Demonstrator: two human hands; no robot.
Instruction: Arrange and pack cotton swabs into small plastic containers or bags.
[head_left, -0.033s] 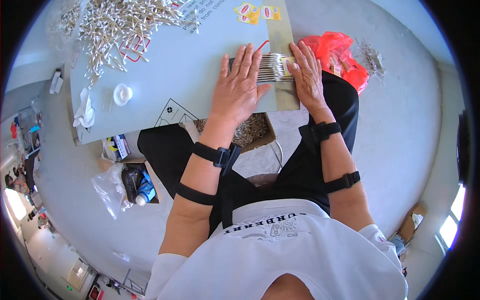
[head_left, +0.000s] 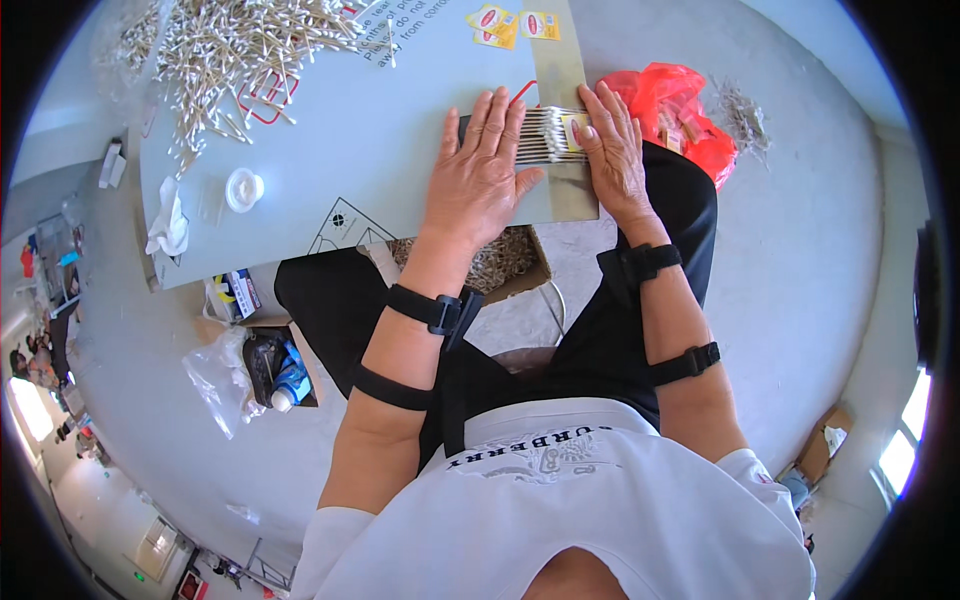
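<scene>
A flat row of cotton swabs (head_left: 533, 136) lies at the right end of the table, its white tips toward the right. Over the row's left end rests my left hand (head_left: 472, 172), palm down with fingers stretched out. My right hand (head_left: 616, 160) is at the row's right end by the table edge, fingers straight and close together. A small yellow and white label card (head_left: 574, 132) sits at the tips, beside my right thumb. What lies beneath both palms is hidden, though a dark strip (head_left: 463, 126) shows beside the left fingers.
A big heap of loose swabs (head_left: 225, 60) covers the table's (head_left: 330, 130) far left. Near it are a small white tub (head_left: 244, 190) and a crumpled tissue (head_left: 170, 218). Spare label cards (head_left: 540, 26) lie at the back right. A red plastic bag (head_left: 665, 95) is right of the table.
</scene>
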